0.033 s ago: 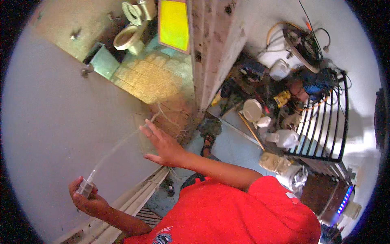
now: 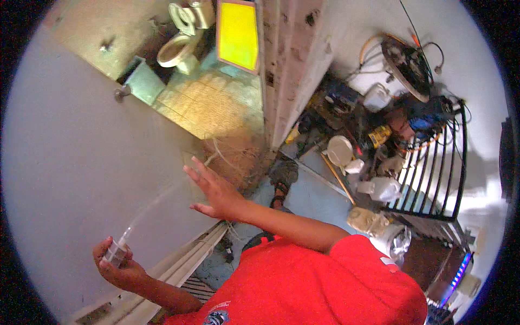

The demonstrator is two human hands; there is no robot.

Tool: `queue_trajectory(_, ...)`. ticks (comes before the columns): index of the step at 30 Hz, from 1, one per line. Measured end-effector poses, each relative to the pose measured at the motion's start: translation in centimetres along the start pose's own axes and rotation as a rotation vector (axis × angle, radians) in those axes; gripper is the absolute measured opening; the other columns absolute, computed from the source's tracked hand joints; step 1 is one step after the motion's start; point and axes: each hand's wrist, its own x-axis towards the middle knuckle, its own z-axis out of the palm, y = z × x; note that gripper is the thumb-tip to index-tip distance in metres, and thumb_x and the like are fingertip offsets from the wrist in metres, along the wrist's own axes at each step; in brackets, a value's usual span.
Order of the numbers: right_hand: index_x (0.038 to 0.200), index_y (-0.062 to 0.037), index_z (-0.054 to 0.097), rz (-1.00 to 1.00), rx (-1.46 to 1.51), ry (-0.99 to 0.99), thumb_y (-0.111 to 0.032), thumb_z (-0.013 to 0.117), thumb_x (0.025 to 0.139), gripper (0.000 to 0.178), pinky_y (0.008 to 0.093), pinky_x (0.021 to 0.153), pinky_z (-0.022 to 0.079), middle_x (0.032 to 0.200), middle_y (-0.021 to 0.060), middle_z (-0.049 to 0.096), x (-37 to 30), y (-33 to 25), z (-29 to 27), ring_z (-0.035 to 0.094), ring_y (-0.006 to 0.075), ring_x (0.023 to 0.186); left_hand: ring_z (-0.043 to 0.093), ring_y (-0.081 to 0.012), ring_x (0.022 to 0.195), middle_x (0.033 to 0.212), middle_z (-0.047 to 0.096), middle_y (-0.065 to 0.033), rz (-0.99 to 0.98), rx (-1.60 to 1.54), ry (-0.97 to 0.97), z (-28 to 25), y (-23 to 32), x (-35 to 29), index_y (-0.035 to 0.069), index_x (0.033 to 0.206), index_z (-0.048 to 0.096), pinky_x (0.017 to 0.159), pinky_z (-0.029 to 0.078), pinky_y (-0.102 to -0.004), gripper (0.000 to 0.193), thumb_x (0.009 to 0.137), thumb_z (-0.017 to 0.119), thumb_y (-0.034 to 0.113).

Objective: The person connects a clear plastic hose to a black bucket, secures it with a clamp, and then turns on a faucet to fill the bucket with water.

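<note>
My left hand (image 2: 123, 270), at the lower left, is closed around a small clear container with a narrow tip (image 2: 115, 251), which looks like a squeeze bottle or syringe. The tip points up and to the right. From it a faint see-through streak (image 2: 149, 207) arcs toward my right hand; whether it is liquid or thin tubing I cannot tell. My right hand (image 2: 218, 196) is held out in front of a pale grey door (image 2: 81, 157), fingers stretched and thumb apart, with nothing seen in its grip.
A round knob (image 2: 122, 93) sits on the door. Beyond the doorway are a toilet (image 2: 177, 51), a pale bin (image 2: 145, 82) and a yellow panel (image 2: 237, 35). To the right, a cluttered heap holds a round lid (image 2: 339, 150), white jugs (image 2: 385, 189) and a black metal rack (image 2: 433, 168).
The whole view has shifted slightly, so the doorway and clutter sit a little further right. Both hands keep nearly the same pose; the streak looks fainter near my right hand.
</note>
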Motion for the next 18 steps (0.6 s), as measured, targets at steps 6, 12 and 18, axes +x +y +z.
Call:
queue_trajectory(6,0.105,-0.0047,0.056,0.071,0.060,-0.440,-0.026,0.062,0.077,0.035,0.0438,0.084,0.043,0.106,0.0195,0.056,1.8,7.0,4.8,0.051,0.0372,0.101,0.042,-0.0128,0.049,0.073,0.050,-0.0055,-0.098,-0.232,0.024,-2.3,3.5,0.9,0.001,0.088,0.053,0.041,0.032,-0.0215,0.050,0.086,0.042,0.049)
queue_trajectory(12,0.080,-0.0016,0.056,0.010,0.335,-0.220,-0.013,0.053,0.069,0.017,0.0402,0.065,0.044,0.076,0.0156,0.057,7.5,12.3,4.9,0.055,0.0296,0.072,0.047,-0.0136,0.051,0.073,0.050,-0.0046,-0.187,-0.128,0.053,-2.7,1.6,2.7,0.002,0.095,0.053,0.045,0.036,-0.0218,0.054,0.082,0.048,0.054)
queue_trajectory(18,0.090,-0.0013,0.057,-0.091,0.051,-0.291,-0.022,0.055,0.082,0.022,0.0353,0.060,0.042,0.070,0.0164,0.056,20.0,8.9,-2.2,0.053,0.0241,0.065,0.048,-0.0134,0.056,0.073,0.052,-0.0050,-0.217,-0.211,-0.016,-2.0,0.6,2.8,0.003,0.102,0.052,0.048,0.036,-0.0242,0.056,0.082,0.049,0.055)
